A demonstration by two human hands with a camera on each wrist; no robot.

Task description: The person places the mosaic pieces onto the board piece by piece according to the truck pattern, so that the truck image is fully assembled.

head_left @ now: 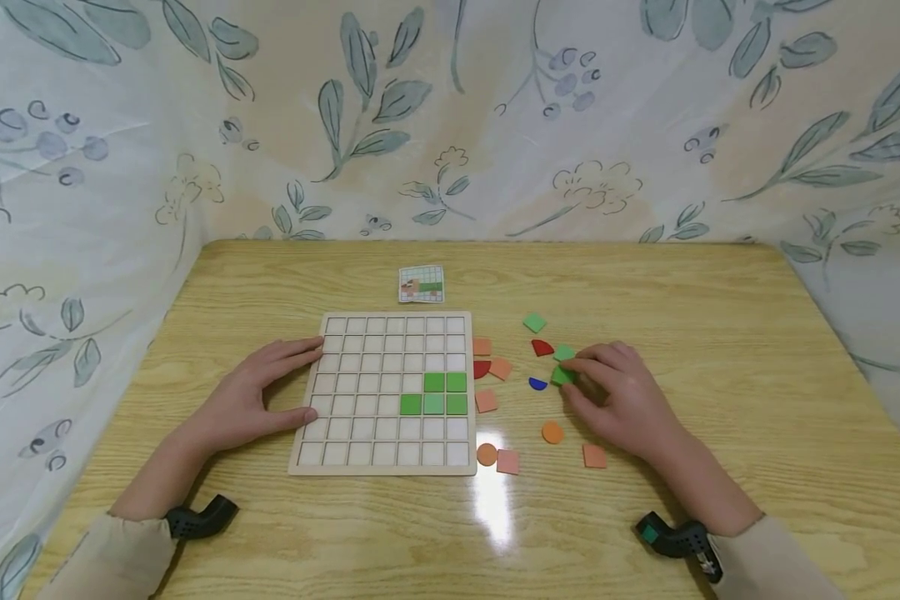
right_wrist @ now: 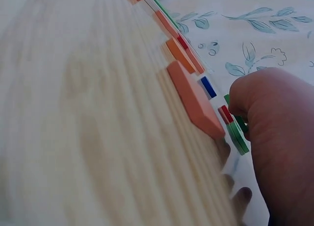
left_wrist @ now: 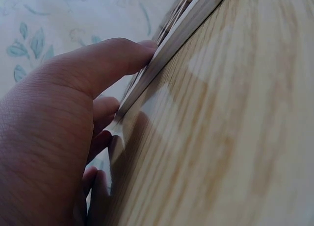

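Note:
My left hand (head_left: 251, 396) lies at the left edge of a wooden grid board (head_left: 360, 385), thumb and fingertips touching its frame. In the left wrist view the thumb (left_wrist: 113, 62) presses on the board's side (left_wrist: 169, 49). Several green square tiles (head_left: 456, 382) sit in cells at the board's right side. To the right of the board, my right hand (head_left: 621, 398) pinches a green square tile (head_left: 562, 376) between thumb and forefinger. The right wrist view shows that tile partly hidden behind the thumb (right_wrist: 267, 96). Just beyond it lies a lighter green tile (head_left: 564, 353).
Loose pieces lie between board and right hand: a red quarter-circle (head_left: 542, 347), a blue half-circle (head_left: 537, 384), an orange disc (head_left: 552, 432), another green square (head_left: 535, 322) and several salmon squares (head_left: 507, 461). A small pattern card (head_left: 422, 284) lies behind the board on the wooden table (head_left: 330, 533).

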